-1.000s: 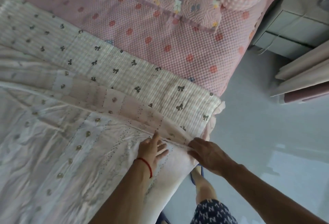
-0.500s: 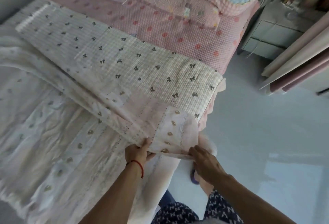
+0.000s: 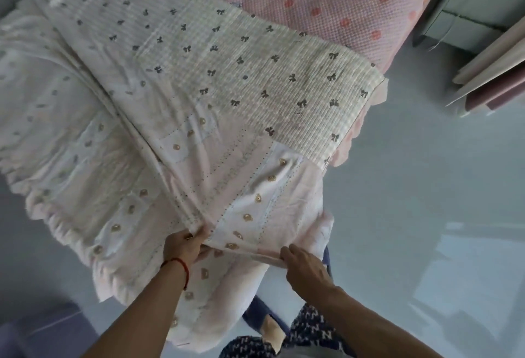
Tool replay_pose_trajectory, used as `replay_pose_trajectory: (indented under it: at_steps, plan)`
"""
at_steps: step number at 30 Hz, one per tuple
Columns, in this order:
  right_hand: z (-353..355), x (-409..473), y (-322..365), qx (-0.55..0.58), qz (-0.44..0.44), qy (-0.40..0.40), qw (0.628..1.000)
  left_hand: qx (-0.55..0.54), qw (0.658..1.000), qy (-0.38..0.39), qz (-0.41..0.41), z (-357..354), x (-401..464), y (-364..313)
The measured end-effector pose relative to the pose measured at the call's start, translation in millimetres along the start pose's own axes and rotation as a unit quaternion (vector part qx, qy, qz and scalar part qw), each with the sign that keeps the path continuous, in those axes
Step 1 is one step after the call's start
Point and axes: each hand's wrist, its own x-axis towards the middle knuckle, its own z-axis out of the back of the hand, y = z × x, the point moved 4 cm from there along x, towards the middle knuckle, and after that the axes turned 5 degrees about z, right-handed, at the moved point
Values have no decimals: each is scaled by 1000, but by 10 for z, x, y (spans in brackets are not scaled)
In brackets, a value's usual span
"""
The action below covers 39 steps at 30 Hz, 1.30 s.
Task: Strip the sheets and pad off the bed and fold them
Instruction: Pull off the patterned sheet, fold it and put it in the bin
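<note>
At bed edge, left hand (image 3: pixel 183 247) & right hand (image 3: pixel 302 265) pinching sheet (image 3: pixel 255 201) hem

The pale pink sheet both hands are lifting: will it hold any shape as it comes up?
Probably not: the sheet sags and creases between the left hand and right hand. It looks thin, so likely light. Its far end may drag.

Left hand (image 3: pixel 183 247) and right hand (image 3: pixel 302 265) each pinch cloth, arms extended.

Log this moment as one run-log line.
step: folding | left hand: grips sheet edge | right hand: grips sheet edge | sheet: edge lifted off bed | bow-print pad: lying on bed
</note>
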Motion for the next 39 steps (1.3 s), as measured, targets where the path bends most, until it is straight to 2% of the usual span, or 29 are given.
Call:
replay_pose_trajectory:
  at_steps: [4,6,7,10,11,12,14,18,22,24,27,29,31,32,33,35,36,37,38,39]
  plan:
    - [-176,-32,27,-45,-49,-57,996,146,988,-28,-39,154,197,40]
    - [-318,-71,2,-87,-73,-72,991,216,970,-59,-95,192,243,70]
    - [-422,-104,88,-109,-89,-86,986,260,951,-74,-147,269,258,119]
    - [-559,-202,283,-119,-146,-144,971,385,855,-126,-325,344,267,288]
    - [-650,-245,425,-116,-168,-176,963,381,838,-135,-367,454,281,368]
    - [-762,-302,543,-98,-198,-205,953,367,840,-122,-380,559,317,437]
    - [-1000,-476,763,-50,-279,-250,926,356,858,-95,-359,791,427,559]
    - [-1509,-644,1383,61,-422,-299,854,366,859,-56,-354,1323,664,795]
    - [-2044,-621,1658,162,-500,-356,773,369,898,-25,-239,1540,1022,1076]
    - [-2344,-514,1618,209,-525,-318,761,387,905,-4,-176,1535,1218,1228]
    - [-2825,-240,1614,258,-531,-179,787,412,903,20,-124,1426,1621,1517]
    - [-3099,-34,1710,316,-521,-174,773,431,893,8,-129,1392,2038,1733]
    - [-3272,107,1883,409,-525,-191,722,437,888,-25,-140,1396,2441,1909]
    - [-3357,155,1961,480,-524,-196,676,427,891,-37,-149,1403,2448,1947]
    - [-3398,202,2013,562,-526,-201,607,408,897,-39,-165,1391,2300,1869]
    - [-3504,253,2100,708,-524,-243,406,354,915,-16,-191,1386,2073,1742]
    - [-3544,275,2142,756,-510,-258,319,303,936,-1,-181,1403,2060,1700]
    - [-3517,293,2208,792,-483,-276,253,244,957,14,-156,1442,2113,1655]
    - [-3552,332,2229,810,-457,-294,222,181,975,32,-127,1466,2195,1601]
    - [-3540,354,2242,812,-444,-311,214,126,986,50,-97,1470,2271,1536]
